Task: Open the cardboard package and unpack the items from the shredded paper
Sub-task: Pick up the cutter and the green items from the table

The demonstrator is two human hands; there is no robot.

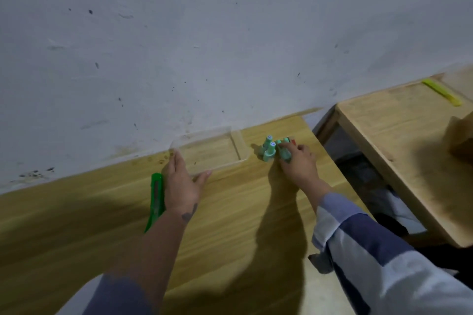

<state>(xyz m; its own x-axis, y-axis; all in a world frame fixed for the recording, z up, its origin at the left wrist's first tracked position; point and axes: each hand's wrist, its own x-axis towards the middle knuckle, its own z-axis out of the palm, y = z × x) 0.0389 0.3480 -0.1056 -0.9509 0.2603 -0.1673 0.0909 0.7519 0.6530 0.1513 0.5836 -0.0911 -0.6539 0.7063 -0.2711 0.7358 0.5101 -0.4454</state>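
A clear plastic tray [240,143] lies on the wooden table [230,212] near the wall. My left hand [183,186] grips its near left corner, thumb on the front rim. Right of the tray stand several small mint-green bottles [268,152]. My right hand [298,163] is closed around one of them at the right of the cluster. A small red item [293,141] shows just behind my fingers. A brown cardboard box [462,140] sits at the right edge on the second table, partly cut off. No shredded paper is visible.
A green utility knife [155,199] lies on the table just left of my left wrist. A second wooden table [399,151] stands to the right across a gap, with a yellow-green strip [440,91] on its far side. A white wall runs behind both.
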